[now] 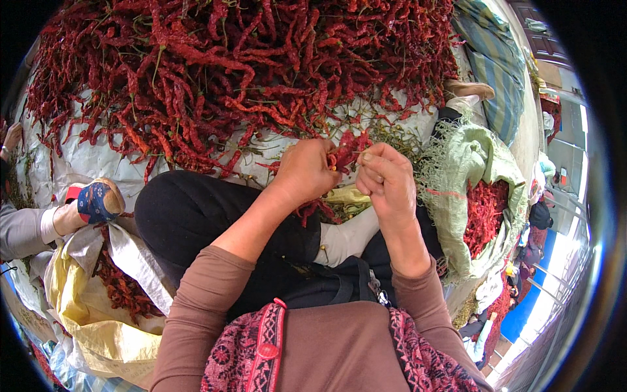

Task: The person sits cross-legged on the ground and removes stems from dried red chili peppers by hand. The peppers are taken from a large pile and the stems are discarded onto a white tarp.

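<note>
A bunch of dried red chili peppers [347, 151] is held in my left hand [309, 169], its ends pointing to the right. Close beside it, my right hand [388, 177] pinches thumb and forefinger together at what looks like a thin chili stem [361, 152]. In front of both hands spreads a large heap of wrinkled red chilies [235, 73] on a white sheet [73, 161]. Loose green stems [399, 139] lie just beyond my right hand. More red chilies show below my left hand, near my legs.
A pale green woven sack [448, 196] with red chilies stands at my right. At my left is a yellow and white sack [105, 343] holding chilies, near another person's foot in a patterned shoe [100, 201]. Several people are at the far right.
</note>
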Tool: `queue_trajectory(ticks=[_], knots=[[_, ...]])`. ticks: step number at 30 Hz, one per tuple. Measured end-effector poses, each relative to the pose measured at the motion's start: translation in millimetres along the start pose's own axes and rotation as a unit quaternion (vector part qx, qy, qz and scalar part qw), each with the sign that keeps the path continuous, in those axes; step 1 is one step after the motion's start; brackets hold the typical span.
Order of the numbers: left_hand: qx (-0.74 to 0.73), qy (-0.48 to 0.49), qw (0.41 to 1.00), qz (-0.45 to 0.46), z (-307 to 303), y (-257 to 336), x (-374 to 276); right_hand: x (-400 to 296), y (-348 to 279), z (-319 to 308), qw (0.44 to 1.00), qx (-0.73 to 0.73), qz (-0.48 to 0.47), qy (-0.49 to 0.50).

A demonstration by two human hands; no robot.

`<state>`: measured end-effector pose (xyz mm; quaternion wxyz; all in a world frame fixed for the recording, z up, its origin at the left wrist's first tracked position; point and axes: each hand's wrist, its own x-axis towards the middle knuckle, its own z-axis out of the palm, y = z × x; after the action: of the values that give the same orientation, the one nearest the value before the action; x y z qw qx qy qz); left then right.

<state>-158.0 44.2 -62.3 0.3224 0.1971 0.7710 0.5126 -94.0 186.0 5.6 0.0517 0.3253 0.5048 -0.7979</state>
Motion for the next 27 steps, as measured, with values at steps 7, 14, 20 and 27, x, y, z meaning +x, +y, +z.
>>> queue_trajectory(ticks=[7,14,20,27], knots=[[0.197,0.084,0.964,0.155,10,0,-8,-5,-10,8,0.842,-0.462,-0.265,0.08],[0.248,0.046,0.953,0.17,12,-2,-10,25,-27,2,0.802,-0.546,-0.24,-0.025],[0.247,0.04,0.953,0.172,10,-2,-11,43,-32,-12,0.873,-0.46,-0.018,-0.161],[0.26,0.035,0.951,0.164,12,-4,-10,33,-24,-19,0.861,-0.482,-0.029,-0.16]])
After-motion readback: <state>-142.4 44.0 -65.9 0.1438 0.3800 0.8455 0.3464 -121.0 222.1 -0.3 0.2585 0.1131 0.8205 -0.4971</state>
